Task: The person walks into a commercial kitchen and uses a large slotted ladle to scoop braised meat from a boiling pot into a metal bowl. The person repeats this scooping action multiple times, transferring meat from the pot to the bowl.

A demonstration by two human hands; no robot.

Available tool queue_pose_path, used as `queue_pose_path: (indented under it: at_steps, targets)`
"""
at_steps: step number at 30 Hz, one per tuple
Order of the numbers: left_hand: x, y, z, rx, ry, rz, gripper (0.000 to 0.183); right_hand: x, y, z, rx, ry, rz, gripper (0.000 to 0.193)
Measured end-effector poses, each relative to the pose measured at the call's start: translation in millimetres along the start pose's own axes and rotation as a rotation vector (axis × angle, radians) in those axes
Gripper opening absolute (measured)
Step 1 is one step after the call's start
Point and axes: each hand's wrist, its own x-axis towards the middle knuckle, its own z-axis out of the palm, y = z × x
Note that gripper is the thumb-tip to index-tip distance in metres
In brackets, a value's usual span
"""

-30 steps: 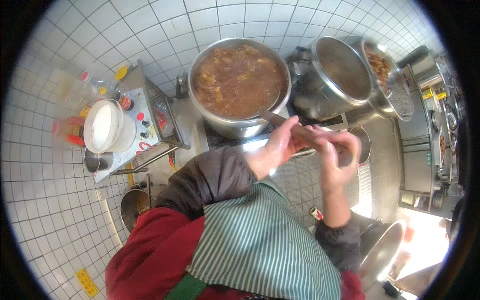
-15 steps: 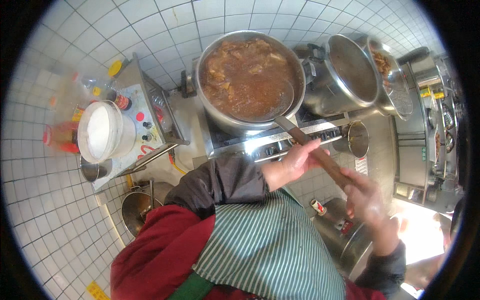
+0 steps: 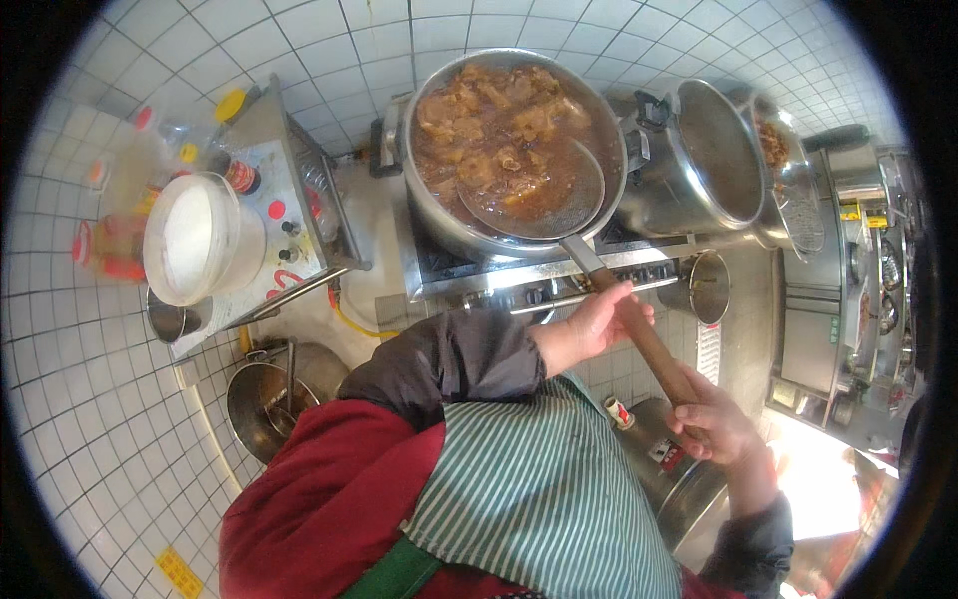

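Note:
A long-handled skimmer (image 3: 654,351) with a wooden handle slants up from my hands to a large steel pot (image 3: 431,215). Its round mesh bowl (image 3: 577,208) lies at the surface of the brown liquid, partly under it, with some pieces on its left side. Chunks of what looks like meat (image 3: 499,105) fill the pot's far part. My left hand (image 3: 599,324) grips the handle near its metal neck, thumb on top. Around the lower end of the handle, my right hand (image 3: 714,424) is closed.
Right of the pot stand a second tall pot (image 3: 718,150) and a smaller steel container (image 3: 710,287). At left, a steel table (image 3: 269,180) holds a white tub (image 3: 205,240) and several bottles. Below it sits a pan (image 3: 264,409). A lidded steel drum (image 3: 649,439) is beside me.
The skimmer's mesh bowl has risen from mostly under the liquid to its surface, now with pieces on it. My right hand, blurred before, is now steady on the handle's end.

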Motion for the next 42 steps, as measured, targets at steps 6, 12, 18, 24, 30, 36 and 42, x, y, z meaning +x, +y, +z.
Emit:
queue_pose_path:
  at_steps: [6,12,18,24,30,36,42]
  targets:
    - [-7.8,8.6,13.6,-0.001,0.13,0.078,0.026,-9.1,-10.8,33.1,-0.069,0.055,-0.007,0.075]
    - [-15.4,5.8,40.0,0.082,0.422,0.078,0.021,-12.2,-6.6,25.6,0.071,-0.039,-0.036,0.075]
    - [-12.5,15.0,31.5,-0.035,0.277,0.168,0.021,-5.1,-32.1,16.7,-0.164,-0.093,0.007,0.079]
    - [-10.4,25.3,-6.7,-0.036,0.252,0.169,0.023,23.8,-11.4,27.0,-0.186,-0.113,0.017,0.08]
    - [-15.2,45.2,-34.7,0.178,0.425,0.201,0.021,82.5,31.7,36.9,0.152,-0.209,0.014,0.055]
    - [-30.0,75.8,-47.0,0.088,0.511,0.194,0.024,140.1,61.2,66.1,0.38,-0.414,0.019,0.027]
    - [-28.6,60.8,-44.0,0.129,0.511,0.164,0.03,147.0,67.5,55.2,0.409,-0.523,-0.046,0.023]
